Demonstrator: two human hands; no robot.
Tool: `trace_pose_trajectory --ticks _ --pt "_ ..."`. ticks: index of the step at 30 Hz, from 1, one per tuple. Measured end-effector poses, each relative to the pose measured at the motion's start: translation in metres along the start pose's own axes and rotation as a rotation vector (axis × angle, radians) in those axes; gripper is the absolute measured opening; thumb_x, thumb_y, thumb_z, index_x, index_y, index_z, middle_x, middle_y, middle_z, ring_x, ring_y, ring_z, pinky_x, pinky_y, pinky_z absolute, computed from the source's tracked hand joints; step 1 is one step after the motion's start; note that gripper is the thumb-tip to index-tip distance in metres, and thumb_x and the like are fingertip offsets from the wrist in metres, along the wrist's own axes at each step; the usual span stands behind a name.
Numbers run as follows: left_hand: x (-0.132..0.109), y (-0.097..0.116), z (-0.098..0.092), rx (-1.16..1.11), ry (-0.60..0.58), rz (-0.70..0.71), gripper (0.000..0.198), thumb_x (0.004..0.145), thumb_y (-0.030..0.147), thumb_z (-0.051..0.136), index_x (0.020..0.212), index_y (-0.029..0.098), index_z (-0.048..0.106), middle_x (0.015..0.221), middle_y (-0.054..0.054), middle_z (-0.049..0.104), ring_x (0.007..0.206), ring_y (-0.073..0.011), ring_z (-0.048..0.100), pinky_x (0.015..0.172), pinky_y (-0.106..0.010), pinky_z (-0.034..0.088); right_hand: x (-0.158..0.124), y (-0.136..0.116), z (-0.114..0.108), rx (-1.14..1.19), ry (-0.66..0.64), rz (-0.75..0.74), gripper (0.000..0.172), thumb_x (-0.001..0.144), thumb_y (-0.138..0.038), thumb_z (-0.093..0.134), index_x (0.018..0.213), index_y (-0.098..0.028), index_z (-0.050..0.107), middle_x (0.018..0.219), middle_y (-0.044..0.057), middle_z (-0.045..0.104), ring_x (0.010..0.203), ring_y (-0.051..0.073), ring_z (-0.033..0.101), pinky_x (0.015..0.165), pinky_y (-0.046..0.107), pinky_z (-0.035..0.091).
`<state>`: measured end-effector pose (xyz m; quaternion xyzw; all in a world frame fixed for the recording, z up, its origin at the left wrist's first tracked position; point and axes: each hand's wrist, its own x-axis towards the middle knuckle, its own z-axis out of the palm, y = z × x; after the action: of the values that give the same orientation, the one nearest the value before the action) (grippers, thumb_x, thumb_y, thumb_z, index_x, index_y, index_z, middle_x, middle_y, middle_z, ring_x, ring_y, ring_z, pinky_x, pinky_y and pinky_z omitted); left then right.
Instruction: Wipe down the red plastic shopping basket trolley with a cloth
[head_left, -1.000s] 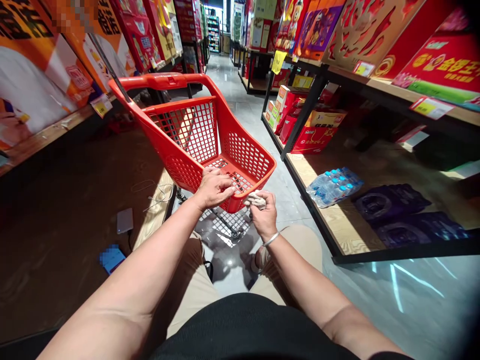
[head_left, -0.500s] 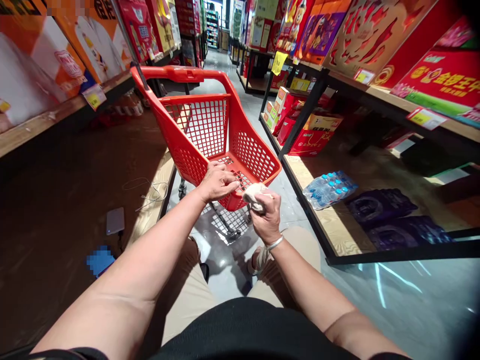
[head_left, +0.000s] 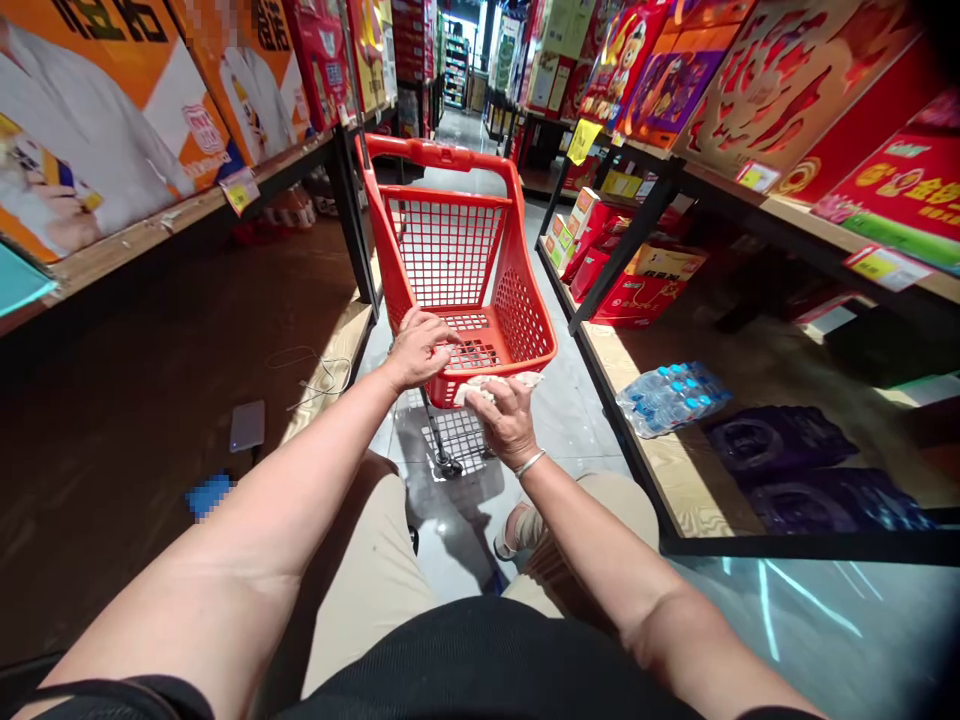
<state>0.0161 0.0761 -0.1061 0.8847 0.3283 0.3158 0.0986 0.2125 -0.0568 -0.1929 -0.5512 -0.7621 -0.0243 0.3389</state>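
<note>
A red plastic shopping cart (head_left: 487, 325) stands in the aisle before me, its basket holding nothing. Over the near left corner of its rim lies my left hand (head_left: 416, 348), fingers curled around the edge. My right hand (head_left: 510, 425) grips a crumpled off-white cloth (head_left: 476, 390) and presses it against the cart's near end, just under the rim. Part of the cloth is hidden beneath my fingers. Below the basket, a caster wheel (head_left: 448, 466) rests on the grey floor.
Shelves with boxed goods line both sides. A shrink-wrapped pack of water bottles (head_left: 673, 397) lies on the low right shelf, near dark purple packs (head_left: 780, 440). On the low left shelf are a pale power bank or phone (head_left: 247, 426), a cable (head_left: 322, 375) and a blurred blue item (head_left: 210, 495).
The cart has turned to stand straighter in the aisle. My right hand has brought the cloth left and onto the cart's near end, with the fingers flatter over it. My left hand stays on the rim.
</note>
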Motion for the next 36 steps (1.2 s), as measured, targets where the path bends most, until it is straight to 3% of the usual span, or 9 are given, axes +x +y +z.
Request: trace_pose_trajectory --ticks 6,10,14,17,20,26,29,32,36 --pt "-0.005 -0.002 0.007 0.019 0.008 -0.066 0.039 0.078 0.021 0.047 0.111 0.027 0.068 0.112 -0.003 0.068 0.120 -0.0255 0.051 0.127 -0.057 0.013 -0.018 0.010 0.031 -0.196 -0.035 -0.128 0.055 0.090 -0.006 0.057 0.133 -0.040 0.066 0.149 0.002 0.054 0.148 0.029 0.029 0.120 0.056 0.033" --pt "-0.006 -0.001 0.006 0.020 0.008 -0.071 0.039 0.078 0.022 0.047 0.108 0.027 0.071 0.113 -0.003 0.069 0.120 -0.0260 0.051 0.127 -0.057 0.013 -0.031 0.025 0.052 -0.330 -0.027 -0.179 0.047 0.088 -0.006 0.063 0.120 -0.038 0.074 0.140 0.002 0.061 0.137 0.029 0.038 0.113 0.052 0.041" --pt "-0.007 -0.001 0.002 0.013 0.009 -0.075 0.038 0.077 0.020 0.048 0.105 0.027 0.073 0.111 -0.005 0.068 0.118 -0.0276 0.051 0.124 -0.059 0.015 -0.013 0.026 0.031 -0.315 -0.001 -0.293 0.036 0.093 -0.013 0.062 0.110 -0.041 0.077 0.128 0.001 0.064 0.121 0.023 0.045 0.107 0.041 0.047" --pt "-0.009 -0.002 -0.001 0.010 0.000 -0.069 0.039 0.076 0.020 0.049 0.104 0.028 0.074 0.111 -0.004 0.068 0.116 -0.0274 0.051 0.123 -0.058 0.019 0.004 0.017 0.008 -0.281 0.074 -0.331 0.039 0.094 -0.016 0.063 0.120 -0.043 0.074 0.129 0.002 0.061 0.125 0.024 0.042 0.112 0.044 0.042" --pt "-0.013 -0.001 -0.003 0.019 0.010 -0.074 0.039 0.076 0.020 0.048 0.105 0.029 0.073 0.112 -0.003 0.069 0.117 -0.0264 0.051 0.123 -0.057 0.017 0.007 0.011 0.006 -0.281 0.116 -0.334 0.042 0.095 -0.016 0.062 0.126 -0.044 0.071 0.130 0.003 0.060 0.131 0.026 0.037 0.117 0.047 0.036" --pt "-0.024 -0.002 -0.009 0.004 0.008 -0.072 0.040 0.075 0.019 0.047 0.105 0.027 0.073 0.112 -0.004 0.069 0.117 -0.0263 0.052 0.123 -0.057 0.018 -0.031 0.021 0.035 -0.320 -0.215 -0.279 0.033 0.095 -0.015 0.060 0.115 -0.037 0.075 0.123 0.004 0.065 0.118 0.023 0.044 0.101 0.038 0.044" --pt "-0.030 -0.009 -0.015 -0.015 0.025 -0.067 0.042 0.073 0.018 0.048 0.104 0.026 0.073 0.114 -0.004 0.069 0.120 -0.0270 0.051 0.120 -0.056 0.024 -0.031 0.020 0.019 -0.282 -0.145 -0.242 0.032 0.093 -0.014 0.062 0.111 -0.036 0.076 0.122 0.004 0.064 0.116 0.023 0.044 0.103 0.039 0.043" --pt "-0.035 -0.014 -0.020 -0.032 0.038 -0.061 0.043 0.070 0.018 0.048 0.104 0.026 0.073 0.118 -0.004 0.068 0.126 -0.0279 0.048 0.118 -0.054 0.030 -0.005 0.015 -0.019 -0.212 0.113 -0.214 0.039 0.091 -0.011 0.063 0.115 -0.040 0.075 0.128 0.004 0.059 0.125 0.025 0.039 0.112 0.044 0.037" --pt "-0.040 -0.015 -0.022 -0.043 0.039 -0.052 0.045 0.069 0.018 0.048 0.107 0.024 0.071 0.122 -0.005 0.067 0.133 -0.0293 0.043 0.121 -0.054 0.028 0.035 0.004 -0.059 -0.162 0.282 0.015 0.045 0.086 -0.007 0.059 0.121 -0.032 0.073 0.134 0.009 0.052 0.126 0.029 0.039 0.110 0.051 0.039"
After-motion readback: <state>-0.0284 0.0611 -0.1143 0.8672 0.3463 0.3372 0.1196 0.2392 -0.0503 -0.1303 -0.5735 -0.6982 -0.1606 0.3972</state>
